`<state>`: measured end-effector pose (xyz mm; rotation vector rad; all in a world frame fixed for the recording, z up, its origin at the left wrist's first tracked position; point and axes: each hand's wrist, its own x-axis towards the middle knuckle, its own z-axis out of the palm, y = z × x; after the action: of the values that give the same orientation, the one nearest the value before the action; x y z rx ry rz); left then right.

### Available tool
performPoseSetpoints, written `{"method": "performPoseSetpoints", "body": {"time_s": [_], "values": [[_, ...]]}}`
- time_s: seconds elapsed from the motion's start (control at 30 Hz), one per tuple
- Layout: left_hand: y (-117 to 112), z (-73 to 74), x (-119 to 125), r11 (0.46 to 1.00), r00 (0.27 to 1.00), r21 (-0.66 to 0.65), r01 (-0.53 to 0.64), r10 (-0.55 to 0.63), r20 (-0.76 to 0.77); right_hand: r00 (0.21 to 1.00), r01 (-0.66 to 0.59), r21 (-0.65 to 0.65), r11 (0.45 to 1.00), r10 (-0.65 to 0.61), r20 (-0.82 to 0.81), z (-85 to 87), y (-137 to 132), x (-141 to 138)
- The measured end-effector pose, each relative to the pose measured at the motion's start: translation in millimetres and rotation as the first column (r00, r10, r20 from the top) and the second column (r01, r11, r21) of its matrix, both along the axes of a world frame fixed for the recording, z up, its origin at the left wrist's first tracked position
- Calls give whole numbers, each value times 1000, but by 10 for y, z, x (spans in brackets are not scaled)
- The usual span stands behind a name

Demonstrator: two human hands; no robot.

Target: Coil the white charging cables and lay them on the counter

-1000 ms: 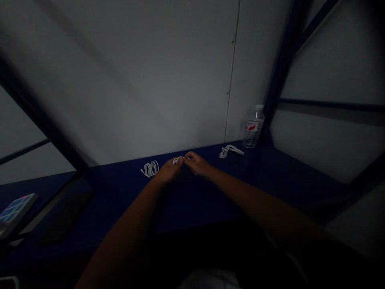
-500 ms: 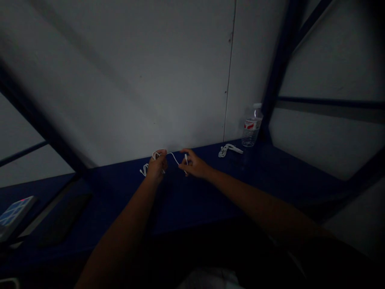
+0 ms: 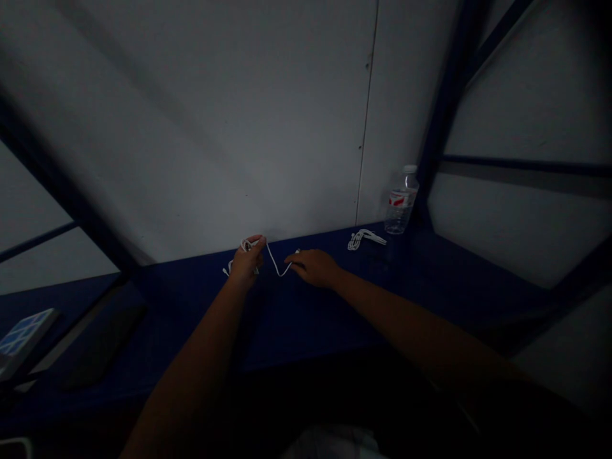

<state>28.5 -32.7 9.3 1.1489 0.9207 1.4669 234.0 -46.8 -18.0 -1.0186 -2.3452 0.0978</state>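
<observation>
My left hand [image 3: 246,264] is closed on a bunch of thin white cable [image 3: 274,260] and holds it a little above the dark blue table [image 3: 296,319]. A slack length of that cable hangs in a dip across to my right hand [image 3: 313,266], which lies low on the table and pinches the cable's other end. Part of another coiled white cable [image 3: 228,267] peeks out just left of my left hand, mostly hidden behind it. The scene is dim.
A bundled white cable [image 3: 364,238] lies on the table at the back right, beside a clear water bottle [image 3: 401,200] with a red label. A white wall panel stands right behind the table. A flat box [image 3: 21,338] with a blue pattern sits at far left.
My hands were together over one cable a second ago. They have drawn apart, the left hand rising and moving left with a bunch, the right hand sinking to the table, cable stretched between.
</observation>
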Motion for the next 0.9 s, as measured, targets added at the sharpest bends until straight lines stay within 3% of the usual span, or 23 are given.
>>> {"method": "performPoseSetpoints", "body": {"time_s": [0.13,0.2,0.33,0.5,0.6,0.7,0.9], "values": [[-73,-69,90,984,963,-115,133,-156,-221,996,-28,26,999,26,90,38,-53,-23],[-93,-111,142,970,943,-169,176,-216,-254,994,-55,37,998,51,98,38,-87,-55],[-89,-158,195,929,969,-318,189,-228,-90,996,-88,42,995,86,39,35,-140,-103],[-87,-136,146,768,901,-480,424,-413,134,990,-105,-63,992,98,-105,51,-157,-86],[-93,-124,111,768,908,-501,400,-407,101,965,-153,-68,986,134,-227,68,-161,-63],[-111,-122,114,751,884,-504,426,-465,55,941,-155,53,987,163,-296,87,-166,-51],[-181,-162,157,761,818,-369,534,-576,-3,942,-76,168,983,126,-313,110,-174,-61]]}}
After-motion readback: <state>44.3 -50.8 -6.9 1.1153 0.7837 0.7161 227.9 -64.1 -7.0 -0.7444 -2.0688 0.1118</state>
